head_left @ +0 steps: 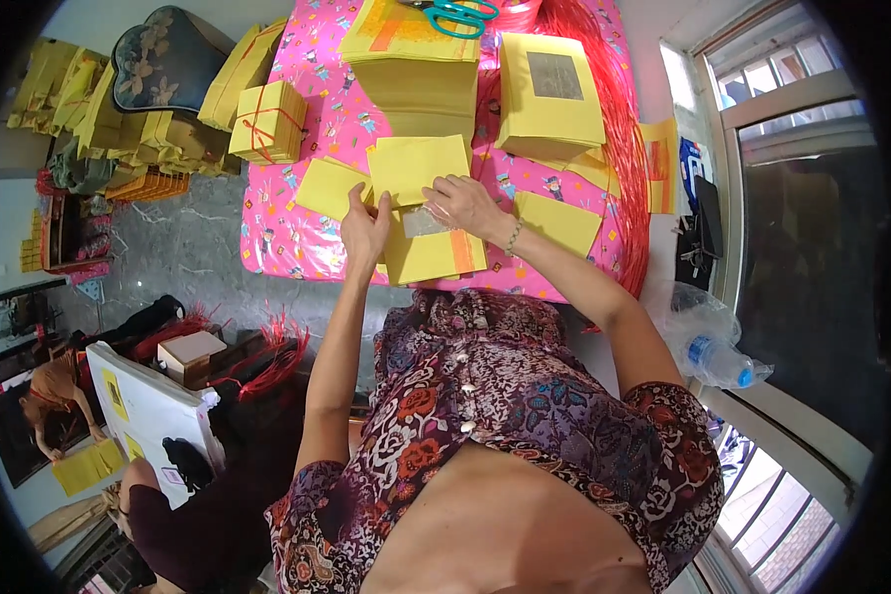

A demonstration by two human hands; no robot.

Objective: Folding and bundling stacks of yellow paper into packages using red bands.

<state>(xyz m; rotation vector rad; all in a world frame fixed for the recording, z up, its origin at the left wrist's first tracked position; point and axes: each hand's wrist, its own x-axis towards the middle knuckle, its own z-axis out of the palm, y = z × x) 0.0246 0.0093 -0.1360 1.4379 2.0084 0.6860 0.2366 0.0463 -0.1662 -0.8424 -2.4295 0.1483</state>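
On the pink patterned table cover lies a yellow paper sheet with a grey panel and an orange band (421, 255), right in front of me. Another plain yellow sheet (421, 168) sits just beyond it, partly over it. My left hand (364, 226) pinches the plain sheet's near left corner between thumb and fingers. With its fingers curled down, my right hand (470, 208) grips the near right edge of that same sheet. Its fingertips are partly hidden. A yellow paper pile (332, 188) lies to the left, and another yellow paper (556, 224) lies under my right forearm.
Tall yellow paper stacks (416, 94) (554, 124) stand at the back, with teal-handled scissors (457, 16) on one. Red strands (619, 148) hang down the right side. A tied yellow bundle (269, 124) stands left. Another person's hands (54, 450) handle yellow paper at lower left.
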